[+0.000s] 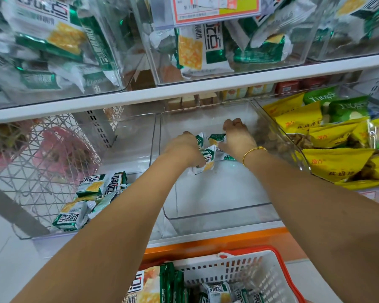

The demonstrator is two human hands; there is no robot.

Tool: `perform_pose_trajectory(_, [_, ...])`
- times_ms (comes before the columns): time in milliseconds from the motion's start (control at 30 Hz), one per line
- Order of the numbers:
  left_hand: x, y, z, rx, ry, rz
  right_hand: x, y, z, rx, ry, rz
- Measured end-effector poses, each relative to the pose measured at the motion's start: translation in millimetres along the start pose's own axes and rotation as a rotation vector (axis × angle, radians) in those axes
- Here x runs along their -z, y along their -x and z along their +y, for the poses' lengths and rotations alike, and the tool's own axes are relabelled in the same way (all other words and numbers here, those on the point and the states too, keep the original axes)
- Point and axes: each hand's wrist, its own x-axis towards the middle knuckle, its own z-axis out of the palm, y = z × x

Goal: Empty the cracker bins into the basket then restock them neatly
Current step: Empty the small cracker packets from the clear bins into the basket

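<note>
Cracker packets (207,159) are being gripped by left hand (184,147) and right hand (236,137) deep in the bin (219,215), presumably for basket (241,267) transfer.

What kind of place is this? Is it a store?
Probably a shop's snack aisle: a price label hangs above, clear bins hold cracker packets, and a shopping basket sits below.

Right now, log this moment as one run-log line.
left hand: grips cracker packets | right hand: on cracker packets, grip unclear | middle bin: nearly empty | basket: holds more packets
</note>
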Motion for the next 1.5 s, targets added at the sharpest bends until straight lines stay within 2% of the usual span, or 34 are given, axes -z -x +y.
perform_pose_trajectory(133, [-2,2,-7,0.018,0.044,0.019,-1,-2,4,-0.157,-0.053,-0.111])
perform_pose_trajectory(467, [5,23,2,0.038,0.154,0.022,16,15,1,-0.076,0.041,-0.070])
perform_pose_trajectory(667, [5,56,3,0.056,0.252,0.058,32,43,-7,-0.164,-0.184,-0.072])
perform_pose_trajectory(800, [10,88,-7,0.072,0.518,0.111,52,67,-16,-0.217,-0.395,-0.053])
perform_pose_trajectory(933, [1,141,-20,0.032,0.967,0.106,78,98,-25,-0.184,-0.485,-0.025])
perform_pose_trajectory(1033, [-17,193,-31,0.054,1.315,0.034,103,130,-25,-0.163,-0.651,0.080])
perform_pose_trajectory(1100, [-39,219,-43,0.109,1.420,0.019,116,155,-21,-0.140,-0.838,0.181])
perform_pose_trajectory(1167, [-66,238,-51,0.127,1.442,-0.039,122,185,-17,-0.096,-0.968,0.182])
perform_pose_trajectory(1267, [-112,260,-50,0.206,1.459,-0.116,111,233,-11,-0.045,-0.909,0.127])
perform_pose_trajectory(1333, [-143,269,-41,0.342,1.472,-0.138,97,259,-7,-0.056,-0.857,0.084])
perform_pose_trajectory(1433, [-200,271,-32,0.484,1.295,-0.227,66,289,7,-0.104,-0.730,-0.136])
perform_pose_trajectory(1500, [-237,268,-31,0.477,1.019,-0.254,32,306,27,-0.167,-0.658,-0.215])
